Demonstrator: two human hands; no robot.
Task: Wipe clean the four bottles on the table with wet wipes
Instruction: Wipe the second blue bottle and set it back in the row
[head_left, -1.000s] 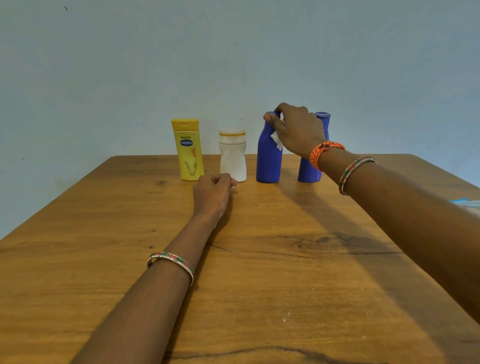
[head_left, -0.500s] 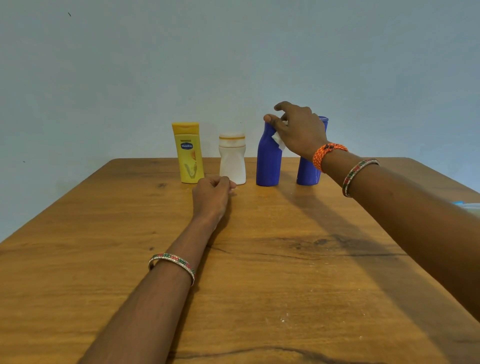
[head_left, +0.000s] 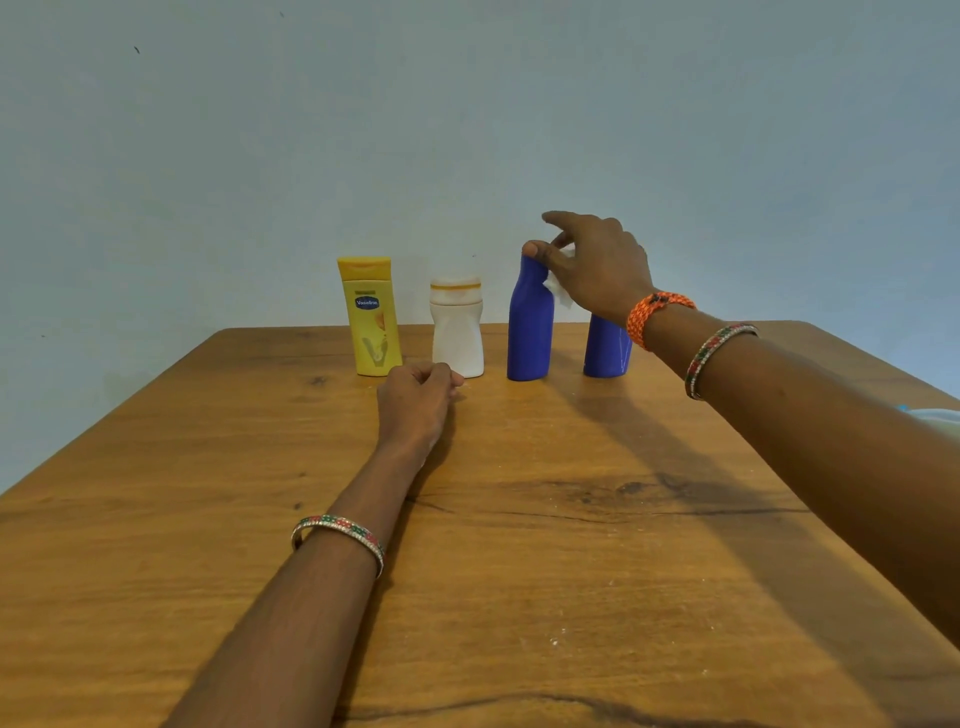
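Note:
Four bottles stand in a row at the far edge of the table: a yellow bottle (head_left: 370, 317), a white bottle (head_left: 457, 332), a tall blue bottle (head_left: 530, 332) and a second blue bottle (head_left: 605, 348), partly hidden behind my right wrist. My right hand (head_left: 597, 265) is at the top of the tall blue bottle, thumb on its cap. It holds a white wet wipe (head_left: 558, 291) against the bottle's neck, with the index finger lifted. My left hand (head_left: 415, 405) rests on the table as a fist, holding nothing, just in front of the white bottle.
The wooden table (head_left: 571, 545) stretches toward me, with a plain wall behind the bottles. A pale blue and white pack (head_left: 935, 415) shows at the right edge, mostly out of frame.
My right hand stays at the top of the tall blue bottle, but its index finger has lifted and straightened. My left hand has not moved.

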